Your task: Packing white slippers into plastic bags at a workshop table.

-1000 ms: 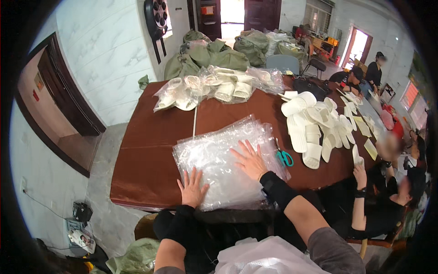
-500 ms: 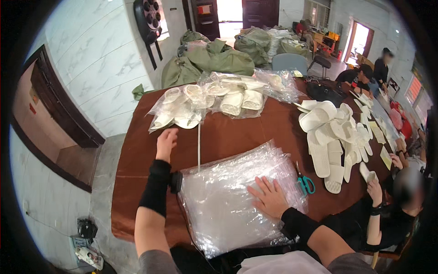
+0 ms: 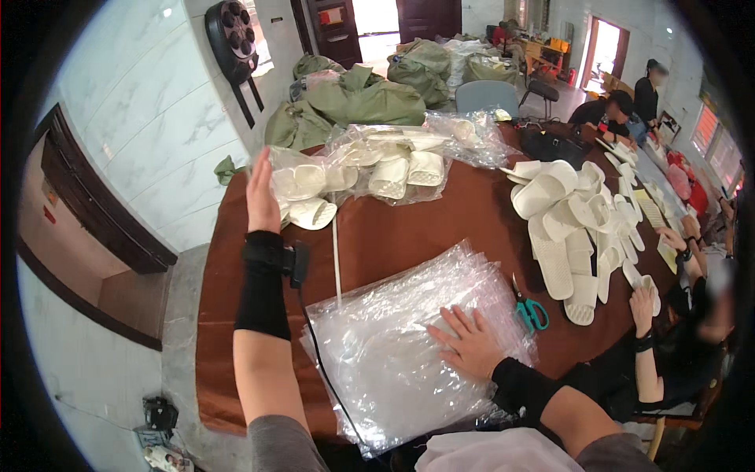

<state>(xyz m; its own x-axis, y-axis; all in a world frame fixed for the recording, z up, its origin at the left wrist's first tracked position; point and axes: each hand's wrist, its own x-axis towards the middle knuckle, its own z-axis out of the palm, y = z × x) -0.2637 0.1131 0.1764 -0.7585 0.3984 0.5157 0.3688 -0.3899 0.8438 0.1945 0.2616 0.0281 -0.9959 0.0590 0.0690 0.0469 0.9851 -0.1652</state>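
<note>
Head view of a brown table. At its near edge lies a stack of clear plastic bags; the right hand rests flat on the stack, fingers spread. The left hand, open and raised on edge, reaches beyond the stack to bagged white slippers at the table's far side. Green-handled scissors lie just right of the stack. Farther right, loose white slippers are heaped. A co-worker's hand touches that heap's near end.
</note>
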